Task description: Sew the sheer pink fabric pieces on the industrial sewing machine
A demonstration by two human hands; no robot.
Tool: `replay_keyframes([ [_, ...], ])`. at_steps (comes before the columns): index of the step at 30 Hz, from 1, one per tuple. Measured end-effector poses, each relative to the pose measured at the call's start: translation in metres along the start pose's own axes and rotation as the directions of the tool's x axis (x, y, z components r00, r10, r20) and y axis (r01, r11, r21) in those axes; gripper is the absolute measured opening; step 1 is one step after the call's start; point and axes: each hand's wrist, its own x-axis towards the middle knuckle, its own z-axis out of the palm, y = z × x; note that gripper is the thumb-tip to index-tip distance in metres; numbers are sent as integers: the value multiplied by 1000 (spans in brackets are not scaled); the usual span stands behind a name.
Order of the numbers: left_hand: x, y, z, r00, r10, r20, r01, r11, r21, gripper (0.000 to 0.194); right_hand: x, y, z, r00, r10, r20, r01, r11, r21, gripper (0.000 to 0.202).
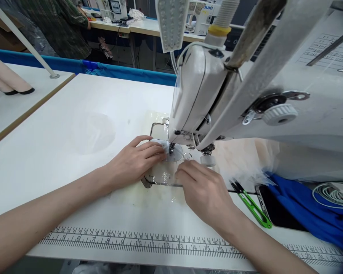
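A white sewing machine head (pixel 194 91) stands over the table, its presser foot (pixel 171 148) low above the metal needle plate (pixel 175 153). My left hand (pixel 138 160) lies with fingers stretched out beside the presser foot, fingertips on the plate area. Under those fingertips is something pale that I cannot make out. My right hand (pixel 204 184) is closed in a pinch just right of the needle plate. A small, thin, clear-looking loop (pixel 188 156) shows at its fingertips; what the fingers hold is mostly hidden.
Green thread snips (pixel 253 207) lie right of my right hand, beside a dark phone (pixel 277 209) and blue cloth (pixel 311 213). Sheer pale fabric (pixel 242 160) lies under the machine arm. A printed ruler (pixel 151 241) runs along the front edge. A person (pixel 60 30) is beyond the table.
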Motion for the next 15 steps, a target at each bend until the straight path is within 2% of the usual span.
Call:
replay_keyframes([
  [4,0,0,1,999,-36,9,36,998,-48,36,0,-3,-1,996,36,79,-35,999,-3,44],
  [7,-1,0,4,998,-61,31,63,994,-90,39,0,-2,0,988,71,140,-67,997,-34,38],
  [11,0,4,6,999,-16,31,18,999,-43,36,2,9,3,985,110,130,-98,991,-95,28],
  [15,1,9,4,1000,7,-11,-6,998,66,35,3,17,8,992,109,70,-97,982,-159,32],
])
